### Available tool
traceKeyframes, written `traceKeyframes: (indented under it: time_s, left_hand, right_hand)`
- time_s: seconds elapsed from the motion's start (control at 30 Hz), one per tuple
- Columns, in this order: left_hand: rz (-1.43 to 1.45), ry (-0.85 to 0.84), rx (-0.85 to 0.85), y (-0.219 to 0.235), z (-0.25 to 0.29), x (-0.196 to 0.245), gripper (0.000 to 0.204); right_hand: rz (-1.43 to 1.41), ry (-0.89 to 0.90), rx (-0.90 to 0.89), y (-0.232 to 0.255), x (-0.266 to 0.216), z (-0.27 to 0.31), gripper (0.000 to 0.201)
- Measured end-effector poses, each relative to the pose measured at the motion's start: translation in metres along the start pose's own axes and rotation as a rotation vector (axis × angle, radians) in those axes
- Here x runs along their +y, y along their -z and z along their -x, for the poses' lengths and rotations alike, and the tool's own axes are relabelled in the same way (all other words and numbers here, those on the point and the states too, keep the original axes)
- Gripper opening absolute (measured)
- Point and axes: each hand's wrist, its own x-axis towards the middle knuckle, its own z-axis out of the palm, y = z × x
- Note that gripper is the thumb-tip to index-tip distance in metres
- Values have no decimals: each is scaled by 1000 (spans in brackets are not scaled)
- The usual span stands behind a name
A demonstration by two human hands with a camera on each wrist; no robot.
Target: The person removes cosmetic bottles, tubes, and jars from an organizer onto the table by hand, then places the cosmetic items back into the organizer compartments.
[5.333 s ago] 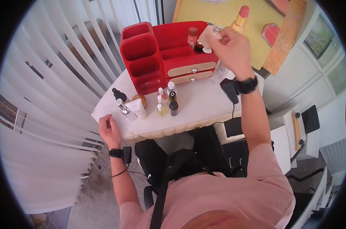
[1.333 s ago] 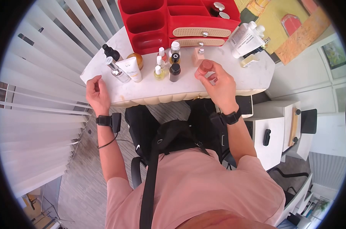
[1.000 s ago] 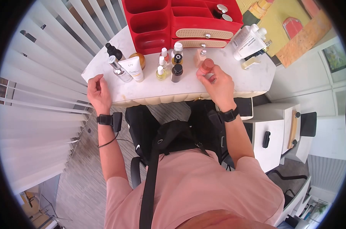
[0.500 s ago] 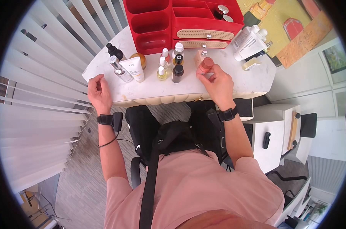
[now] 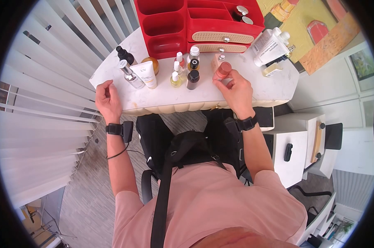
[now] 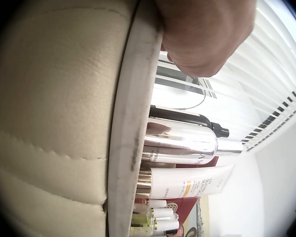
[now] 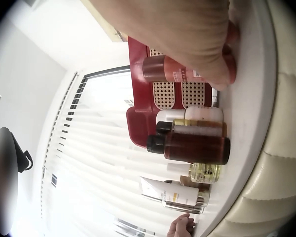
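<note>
My right hand (image 5: 237, 93) grips a small pink bottle with a reddish-brown cap (image 5: 223, 69) at the front of the white table. In the right wrist view this capped bottle (image 7: 172, 70) stands upright, fingers low around its body. Just behind it is a pale pink perfume bottle (image 5: 216, 62). My left hand (image 5: 107, 101) rests at the table's left front edge, fingers loosely curled, holding nothing. Nearest to it are a silver bottle (image 5: 131, 76), a white UV tube (image 5: 145, 75) and a black bottle (image 5: 124, 55).
A red organizer (image 5: 164, 45) with drawers stands at the back, two silver-lidded jars (image 5: 242, 10) in its right compartment. Several small bottles, among them a black-capped dark one (image 5: 192, 79), stand mid-table. White tubes (image 5: 273, 47) and a pale-yellow bottle (image 5: 272, 70) are at the right.
The brown-capped bottle was in the organizer 5.3 s ago; now my right hand holds it at the table front. The pink perfume bottle now stands on the table. Over the last second the hands barely move.
</note>
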Motion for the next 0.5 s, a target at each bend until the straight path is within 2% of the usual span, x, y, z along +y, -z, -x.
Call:
traceKeyframes:
  time_s: [0.5]
  left_hand:
    - [4,-20,3,-1,0,-6,13]
  right_hand:
    - [14,1,-17,2,-2,0,31]
